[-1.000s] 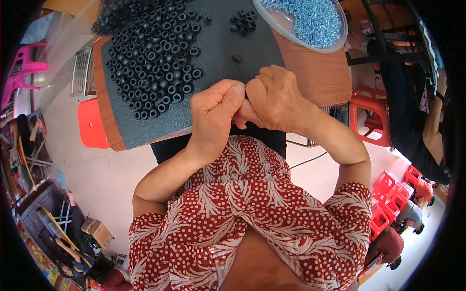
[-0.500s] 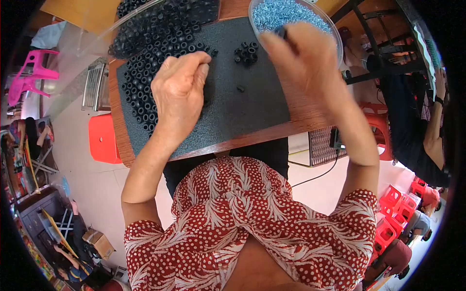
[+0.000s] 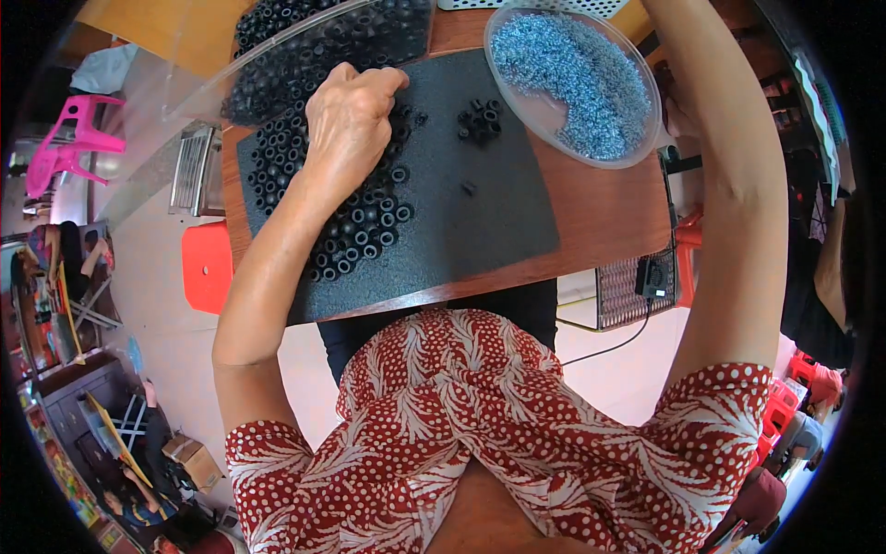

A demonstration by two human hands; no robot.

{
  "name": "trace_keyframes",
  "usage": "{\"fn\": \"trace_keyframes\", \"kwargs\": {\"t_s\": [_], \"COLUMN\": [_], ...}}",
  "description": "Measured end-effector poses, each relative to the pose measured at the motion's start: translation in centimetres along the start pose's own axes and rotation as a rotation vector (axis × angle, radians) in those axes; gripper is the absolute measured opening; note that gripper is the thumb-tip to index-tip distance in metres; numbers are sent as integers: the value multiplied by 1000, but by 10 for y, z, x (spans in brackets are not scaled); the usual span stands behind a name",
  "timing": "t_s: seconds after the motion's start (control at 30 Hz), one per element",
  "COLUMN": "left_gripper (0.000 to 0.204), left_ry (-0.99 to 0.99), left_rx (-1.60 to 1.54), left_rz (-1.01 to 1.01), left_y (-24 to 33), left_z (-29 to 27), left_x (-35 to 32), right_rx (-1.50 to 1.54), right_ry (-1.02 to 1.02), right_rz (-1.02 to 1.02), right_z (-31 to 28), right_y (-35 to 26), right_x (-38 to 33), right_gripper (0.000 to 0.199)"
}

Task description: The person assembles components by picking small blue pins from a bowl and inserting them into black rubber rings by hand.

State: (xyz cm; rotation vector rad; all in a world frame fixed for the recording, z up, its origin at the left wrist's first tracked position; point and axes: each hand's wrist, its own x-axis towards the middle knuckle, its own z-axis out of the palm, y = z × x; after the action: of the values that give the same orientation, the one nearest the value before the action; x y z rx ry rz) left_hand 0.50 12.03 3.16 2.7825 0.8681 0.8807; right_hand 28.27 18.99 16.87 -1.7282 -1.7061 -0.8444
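Note:
My left hand (image 3: 353, 113) is over the heap of small black ring-shaped parts (image 3: 365, 226) on the dark mat (image 3: 434, 249). Its fingers are curled in, and what they hold, if anything, is hidden. My right forearm (image 3: 729, 120) stretches past the table's far right side, and the hand itself is out of the picture. A small cluster of black parts (image 3: 480, 120) sits apart toward the right of the mat, with a single black part (image 3: 469, 188) lying nearer to me. A clear oval tub (image 3: 546, 103) of tiny shiny blue pieces (image 3: 600, 88) stands right of the mat.
A clear plastic bin (image 3: 305, 28) full of black parts stands at the table's far left. Behind the blue tub lies a white perforated tray (image 3: 563, 6). The brown table (image 3: 614, 226) has red stools (image 3: 205, 266) beside it. Another person's arm (image 3: 833, 268) shows at far right.
My right hand has gone from over the blue tub to beyond the top edge. My left hand has shifted slightly up the mat, while the view has moved a little.

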Motion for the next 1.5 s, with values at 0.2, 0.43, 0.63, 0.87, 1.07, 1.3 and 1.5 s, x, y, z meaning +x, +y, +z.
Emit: {"fn": "trace_keyframes", "kwargs": {"t_s": [0.2, 0.43, 0.63, 0.87, 1.07, 1.3, 1.5], "left_gripper": [15, 15, 24, 23, 23, 23, 25], "left_ry": [-143, -250, -281, -133, -36, 51, 251], "left_rx": [133, 260, 40, -403, -1237, -1681, -1247], "left_rz": [281, 281, 179, -108, -620, -838, -673], "left_y": [-4, -19, -3, 28, 51, 62, 86], "left_z": [21, 18, 8, -19, -24, -15, -22], "left_x": [21, 12, -1, -16, -36, -54, -56], "right_rx": [321, 501, 524, 658, 1027, 935, 974], "right_ry": [-44, -69, -55, -164, -359, -177, -197], "right_rz": [71, -48, -210, -89, 249, 77, 117], "right_z": [-25, -44, -51, -48, -79, -85, -95], "right_y": [0, -51, -66, -76, -112, -128, -128], "right_x": [-50, -116, -170, -216, -229, -234, -234], "right_gripper": [25, 16, 22, 17, 12, 13, 14]}}
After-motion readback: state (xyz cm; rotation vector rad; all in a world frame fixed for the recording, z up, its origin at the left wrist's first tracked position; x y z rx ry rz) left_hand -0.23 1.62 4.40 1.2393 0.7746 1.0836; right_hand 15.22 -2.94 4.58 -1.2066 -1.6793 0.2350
